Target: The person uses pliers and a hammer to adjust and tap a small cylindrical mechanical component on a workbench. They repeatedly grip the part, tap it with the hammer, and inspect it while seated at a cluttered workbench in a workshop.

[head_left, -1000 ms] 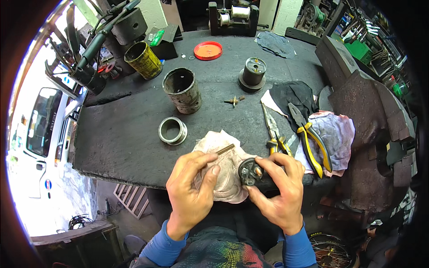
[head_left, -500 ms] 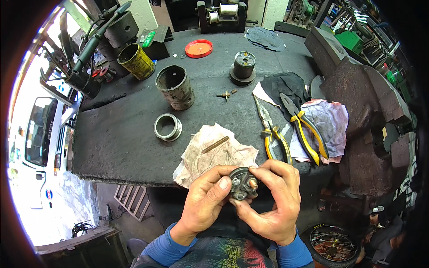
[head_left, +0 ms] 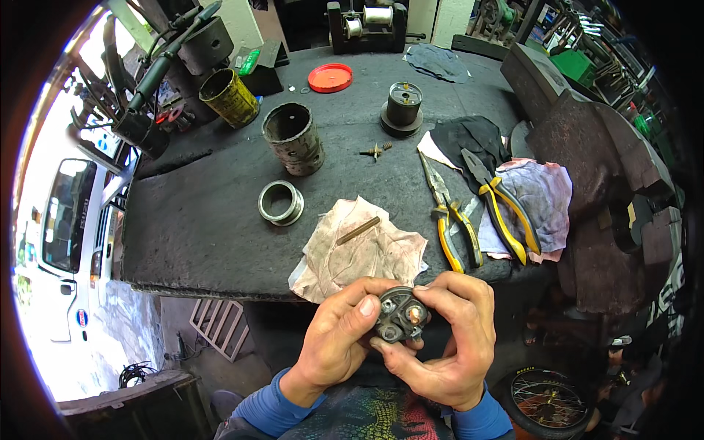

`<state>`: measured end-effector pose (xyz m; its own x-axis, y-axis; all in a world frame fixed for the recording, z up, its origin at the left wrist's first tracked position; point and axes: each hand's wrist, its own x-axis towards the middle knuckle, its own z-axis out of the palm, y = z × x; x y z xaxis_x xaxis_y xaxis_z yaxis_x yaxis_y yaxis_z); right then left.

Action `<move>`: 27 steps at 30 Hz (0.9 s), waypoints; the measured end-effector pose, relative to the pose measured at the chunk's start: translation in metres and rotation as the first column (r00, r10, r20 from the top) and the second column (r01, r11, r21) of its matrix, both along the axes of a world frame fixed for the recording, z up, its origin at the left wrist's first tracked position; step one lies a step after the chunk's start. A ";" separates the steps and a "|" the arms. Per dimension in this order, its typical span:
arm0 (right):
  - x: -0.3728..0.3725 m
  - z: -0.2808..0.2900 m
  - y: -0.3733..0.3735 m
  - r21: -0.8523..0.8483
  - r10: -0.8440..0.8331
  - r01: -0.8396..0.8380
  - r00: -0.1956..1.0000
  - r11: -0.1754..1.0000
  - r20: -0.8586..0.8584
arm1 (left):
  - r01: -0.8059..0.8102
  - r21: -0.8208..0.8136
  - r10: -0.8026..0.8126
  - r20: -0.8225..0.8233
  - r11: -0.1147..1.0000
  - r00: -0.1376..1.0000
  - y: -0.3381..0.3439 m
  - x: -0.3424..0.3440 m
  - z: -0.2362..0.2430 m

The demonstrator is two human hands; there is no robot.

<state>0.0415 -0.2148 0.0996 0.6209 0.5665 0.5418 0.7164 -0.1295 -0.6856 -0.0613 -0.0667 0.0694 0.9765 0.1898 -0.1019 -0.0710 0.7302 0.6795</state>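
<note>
Between my two hands, just off the bench's front edge, is a round black cap (head_left: 397, 317) with metal terminals, one of them a copper-coloured stud. My left hand (head_left: 339, 326) grips its left side, thumb on the face. My right hand (head_left: 456, 330) pinches the right rim, with the forefinger above and the thumb below. A pinkish cloth (head_left: 345, 253) lies just beyond, carrying a thin metal rod (head_left: 358, 230). Long-nose pliers (head_left: 449, 220) and combination pliers (head_left: 506, 213), both yellow and black, rest to the right, the latter partly on a stained cloth (head_left: 543, 198).
On the dark bench (head_left: 198, 227) stand a metal ring (head_left: 281, 204), a hollow cylinder (head_left: 293, 139), a small plunger with spring (head_left: 376, 151) and a cylindrical coil (head_left: 403, 106). Farther back are a red lid (head_left: 330, 78) and yellow can (head_left: 229, 99). A heavy vice (head_left: 601, 161) borders the right.
The cap has turned slightly in my fingers, and its copper stud now faces more toward me. Both hands keep their hold. The bench view has shifted a little to the right.
</note>
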 end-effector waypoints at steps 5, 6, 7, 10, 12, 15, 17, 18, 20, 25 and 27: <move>-0.004 -0.001 -0.004 -0.011 0.008 -0.008 1.000 1.000 0.005 | 0.027 0.004 -0.027 0.007 1.000 1.000 0.001 -0.005 0.000; -0.005 -0.001 -0.005 -0.019 0.011 -0.011 1.000 1.000 0.011 | 0.023 -0.004 -0.023 0.000 1.000 1.000 0.000 -0.006 0.002; -0.006 -0.001 -0.004 -0.017 0.013 -0.013 1.000 1.000 0.004 | 0.018 -0.013 -0.019 -0.007 1.000 1.000 -0.001 -0.007 0.003; -0.010 -0.001 -0.003 0.007 0.011 -0.011 1.000 1.000 -0.024 | 0.018 -0.019 -0.018 -0.008 1.000 1.000 -0.001 -0.009 0.004; -0.013 -0.001 0.000 0.045 0.001 0.001 0.998 0.999 -0.056 | 0.025 -0.019 -0.025 -0.004 1.000 1.000 0.000 -0.010 0.004; -0.016 0.000 0.000 0.047 -0.006 0.009 0.997 0.999 -0.072 | 0.034 -0.021 -0.034 -0.003 0.999 0.999 0.000 -0.012 0.003; -0.018 0.000 0.000 0.050 -0.012 0.016 0.997 0.999 -0.078 | 0.035 -0.017 -0.035 -0.005 0.999 0.999 0.000 -0.013 0.003; -0.019 0.001 0.000 0.050 -0.018 0.022 0.997 0.999 -0.080 | 0.038 -0.018 -0.039 -0.010 0.999 0.999 0.000 -0.014 0.003; -0.018 -0.001 0.000 0.042 -0.030 0.032 0.998 0.999 -0.062 | 0.046 -0.018 -0.047 -0.022 0.999 0.999 0.001 -0.014 0.001; -0.008 -0.020 0.006 -0.018 -0.134 0.135 0.989 0.991 0.058 | -0.200 0.468 0.252 -0.051 0.861 0.966 -0.009 -0.008 0.004; -0.006 -0.036 0.011 -0.020 -0.132 0.133 0.990 0.991 0.050 | -0.179 0.578 0.230 -0.016 0.796 0.973 -0.006 -0.009 -0.001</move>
